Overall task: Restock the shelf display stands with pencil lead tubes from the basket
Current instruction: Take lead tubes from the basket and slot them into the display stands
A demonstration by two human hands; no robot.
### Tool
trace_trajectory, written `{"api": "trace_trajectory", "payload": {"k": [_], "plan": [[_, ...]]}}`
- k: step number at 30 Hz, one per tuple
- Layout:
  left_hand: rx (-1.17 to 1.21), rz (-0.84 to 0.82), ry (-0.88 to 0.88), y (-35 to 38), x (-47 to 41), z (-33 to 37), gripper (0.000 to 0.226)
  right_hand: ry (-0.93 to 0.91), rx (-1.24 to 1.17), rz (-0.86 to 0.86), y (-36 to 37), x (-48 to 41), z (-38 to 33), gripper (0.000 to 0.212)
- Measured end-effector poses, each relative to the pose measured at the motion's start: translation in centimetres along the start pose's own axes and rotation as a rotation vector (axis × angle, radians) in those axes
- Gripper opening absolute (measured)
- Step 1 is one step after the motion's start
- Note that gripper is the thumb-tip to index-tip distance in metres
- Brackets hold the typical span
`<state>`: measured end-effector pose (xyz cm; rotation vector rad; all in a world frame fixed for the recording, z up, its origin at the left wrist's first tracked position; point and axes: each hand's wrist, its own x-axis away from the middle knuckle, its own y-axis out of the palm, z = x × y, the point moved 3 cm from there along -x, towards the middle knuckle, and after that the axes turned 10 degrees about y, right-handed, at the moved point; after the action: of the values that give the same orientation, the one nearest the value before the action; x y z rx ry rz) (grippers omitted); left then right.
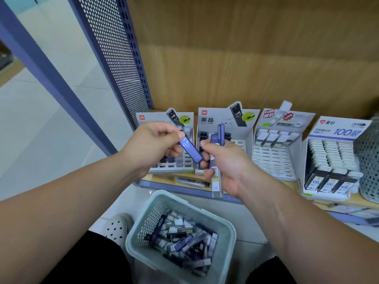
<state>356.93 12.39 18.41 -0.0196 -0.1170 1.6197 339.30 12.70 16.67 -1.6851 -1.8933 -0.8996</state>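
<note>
I log the basket [141,218] as matt perforated plastic. Above it: glossy card display stands [279,119], smooth wood-grain back panel [246,58]; upper left of it, perforated metal side panel [114,48].

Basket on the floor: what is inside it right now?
The basket holds a loose heap of pencil lead tubes, dark, purple and clear, lying crosswise. Its bottom and any tubes lower in the heap are covered, so the count cannot be told.

Before me a wood-grain back panel [246,58] fills the upper right; a blue perforated metal side panel [114,58] slants at upper centre, pale floor tiles [41,124] at left.
</note>
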Motion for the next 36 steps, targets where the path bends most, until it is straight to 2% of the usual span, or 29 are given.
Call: {"api": "trace_trajectory", "payload": {"k": [6,9,14,19,23,27,32,36], "plan": [[-0.268,-0.036,0.121,2.2,-4.5,-0.3,0.009,-0.046,-0.187,0.237,-4.8,-1.1,-2.1,0.012],[-0.411,-0.064,0.177,4.7,-6.4,-0.7,0.014,-0.067,-0.256,0.292,-6.7,-1.4,-2.9,0.01],[-0.58,-0.191,0.242,9.0,-8.2,-2.5,0.008,-0.097,-0.299,0.318,-9.1,-1.4,-3.4,0.003],[-0.744,-0.272,0.324,11.7,-9.3,-3.2,0.005,-0.111,-0.312,0.353,-11.9,-0.8,-3.7,0.006],[-0.851,-0.526,0.194,13.3,-10.1,-3.3,0.01,-0.104,-0.327,0.365,-13.6,-0.4,-4.1,0.007],[-1.007,-0.712,0.195,14.0,-9.9,-3.8,0.017,-0.104,-0.328,0.357,-14.2,-0.4,-4.3,0.006],[-1.139,-0.74,0.24,13.5,-9.4,-5.0,0.023,-0.112,-0.353,0.338,-14.1,-0.3,-4.2,0.008],[-1.114,-0.682,0.306,13.0,-8.7,-5.8,0.013,-0.12,-0.354,0.328,-13.4,-0.1,-4.1,0.012]]}}
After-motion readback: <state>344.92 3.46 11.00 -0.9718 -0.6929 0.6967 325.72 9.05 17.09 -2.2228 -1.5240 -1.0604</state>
